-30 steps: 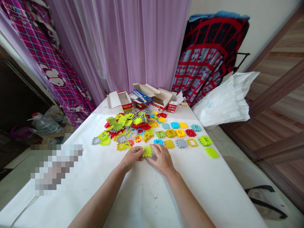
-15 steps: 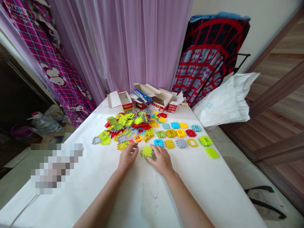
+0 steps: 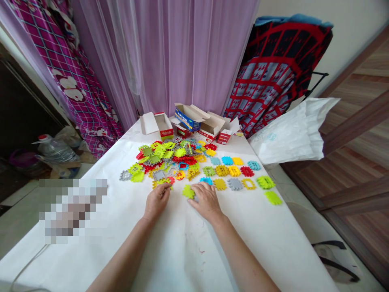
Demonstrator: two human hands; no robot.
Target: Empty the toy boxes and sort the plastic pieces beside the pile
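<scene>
Between my hands a lime-green notched tile [image 3: 188, 191] lies on the white table. My right hand [image 3: 206, 199] is closed on its right edge, with a grey piece partly showing under the fingers. My left hand [image 3: 158, 199] is closed at the near edge of the pile, its fingers on a small green piece [image 3: 168, 185], mostly hidden. Beyond it spreads a pile of coloured tiles [image 3: 167, 156]. To the right, tiles sit in rows, among them a yellow one [image 3: 220, 184], a grey one [image 3: 235, 184] and a lime one [image 3: 273, 198].
Opened small boxes [image 3: 187, 117] stand at the back of the white table [image 3: 176, 251]. A white bag [image 3: 291, 134] is at the right edge. A blurred patch [image 3: 73, 211] covers something at the left, with a cable [image 3: 28, 263] near it.
My left hand has moved left, away from the lime tile, and its fingers have closed at the pile's edge. My right hand has closed on the lime tile, which has turned slightly. The view has shifted slightly.
</scene>
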